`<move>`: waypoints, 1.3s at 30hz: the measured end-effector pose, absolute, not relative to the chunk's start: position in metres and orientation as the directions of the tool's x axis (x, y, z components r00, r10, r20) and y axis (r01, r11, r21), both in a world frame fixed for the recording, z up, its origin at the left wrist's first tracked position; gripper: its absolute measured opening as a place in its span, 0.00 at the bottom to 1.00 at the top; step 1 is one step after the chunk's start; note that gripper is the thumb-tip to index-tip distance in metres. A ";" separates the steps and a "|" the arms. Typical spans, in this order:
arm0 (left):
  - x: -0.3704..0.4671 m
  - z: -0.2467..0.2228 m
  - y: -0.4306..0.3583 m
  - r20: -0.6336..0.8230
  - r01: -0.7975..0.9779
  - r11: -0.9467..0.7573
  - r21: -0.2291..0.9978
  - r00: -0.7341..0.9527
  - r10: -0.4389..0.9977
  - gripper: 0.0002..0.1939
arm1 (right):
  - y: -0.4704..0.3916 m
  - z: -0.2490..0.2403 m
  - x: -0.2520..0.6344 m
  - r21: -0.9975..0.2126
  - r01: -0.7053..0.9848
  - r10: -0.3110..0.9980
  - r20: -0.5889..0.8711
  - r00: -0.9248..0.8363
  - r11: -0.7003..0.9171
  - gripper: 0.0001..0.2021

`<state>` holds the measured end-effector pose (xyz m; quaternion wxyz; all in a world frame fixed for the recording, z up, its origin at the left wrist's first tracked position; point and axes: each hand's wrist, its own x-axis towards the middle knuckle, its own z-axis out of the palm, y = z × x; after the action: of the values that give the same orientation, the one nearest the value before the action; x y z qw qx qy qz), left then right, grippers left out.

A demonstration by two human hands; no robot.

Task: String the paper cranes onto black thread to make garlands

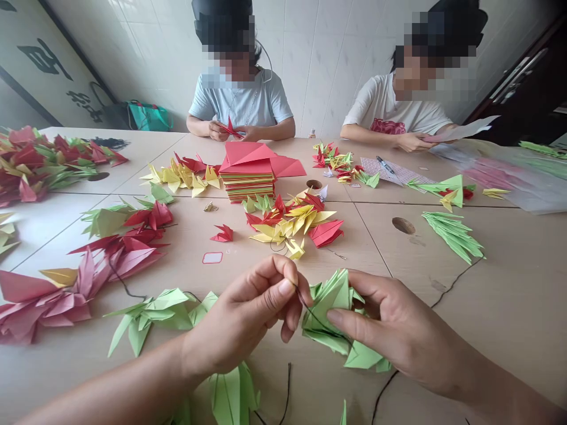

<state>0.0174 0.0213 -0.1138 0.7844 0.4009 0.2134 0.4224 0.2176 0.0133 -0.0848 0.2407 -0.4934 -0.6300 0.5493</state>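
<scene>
My left hand (252,313) pinches a black cord (303,300) between thumb and fingertips. The cord runs down across a bunch of folded green paper cranes (334,292), which my right hand (394,319) grips with the thumb in front and the fingers behind. Both hands are just above the table, close together. Strung green cranes (166,310) lie left of my left wrist, and another green crane (233,392) is below it. More black cord (384,389) trails under my right wrist.
Beyond my hands lie yellow cranes (305,219), a red crane (222,233) and a stack of coloured paper (247,183). Pink cranes (80,289) cover the left side; green ones (454,234) lie right. Across the table (376,236), one person folds red paper; another holds a sheet (465,128).
</scene>
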 end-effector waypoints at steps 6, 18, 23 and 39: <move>0.014 -0.105 0.029 -0.069 -0.635 0.366 0.680 0.442 0.894 0.02 | 0.014 -0.079 0.216 -0.914 0.397 0.874 -0.255 -0.414 -0.079 0.07; 0.012 -0.108 0.045 -0.107 -0.703 0.127 0.699 0.073 0.992 0.04 | 0.017 -0.080 0.227 -0.952 0.225 0.844 -0.292 -0.449 -0.209 0.07; 0.012 -0.116 0.045 0.023 -0.607 0.023 0.795 0.068 0.997 0.08 | 0.019 -0.085 0.237 -0.947 -0.076 0.845 -0.241 -0.477 -0.313 0.04; 0.005 -0.109 0.026 0.046 0.020 -0.086 0.996 0.705 0.707 0.38 | 0.019 -0.080 0.233 -0.850 -0.434 0.912 -0.120 -0.392 -0.298 0.04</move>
<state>0.0054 0.0264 -0.1094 0.6215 0.6830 0.2664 0.2763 0.2330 0.0194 -0.0797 0.4532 -0.3136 -0.3814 0.7422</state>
